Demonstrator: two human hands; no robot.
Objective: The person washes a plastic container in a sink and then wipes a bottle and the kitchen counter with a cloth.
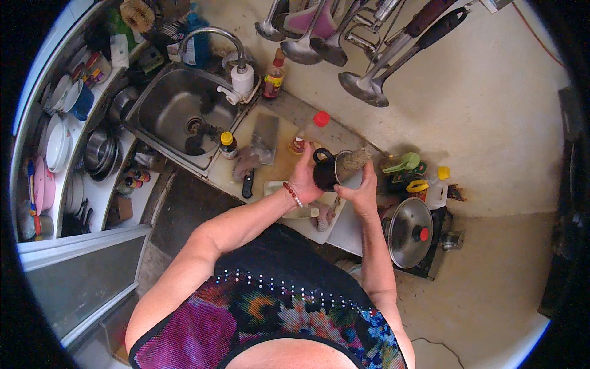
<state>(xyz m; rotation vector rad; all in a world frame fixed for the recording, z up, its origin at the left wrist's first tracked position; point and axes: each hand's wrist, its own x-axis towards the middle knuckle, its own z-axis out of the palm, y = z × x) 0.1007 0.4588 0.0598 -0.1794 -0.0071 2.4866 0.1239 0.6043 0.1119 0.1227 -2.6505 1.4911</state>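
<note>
Both my hands are raised over the counter around a dark mug (324, 174), tilted with its mouth to the right. My left hand (308, 181), a beaded bracelet at its wrist, grips the mug's body beside the handle. My right hand (364, 193) curls around the mouth, thumb at the lower rim. A rough grey-brown wad (356, 158) sticks out at the mouth, touching my right fingertips; its material is unclear. Below lies a cutting board (276, 177) with a cleaver (266, 133), a black-handled knife (248, 184) and raw meat (245, 163). Another meat piece (324, 217) lies nearer me.
A steel sink (170, 101) with a faucet (242, 78) is at left. A yellow-capped bottle (228, 146) and a red-capped bottle (318, 127) stand close by. Ladles (364, 87) hang above. At right, a glass-lidded pan (410, 233) sits on a stove. Shelves (99, 184) hold bowls.
</note>
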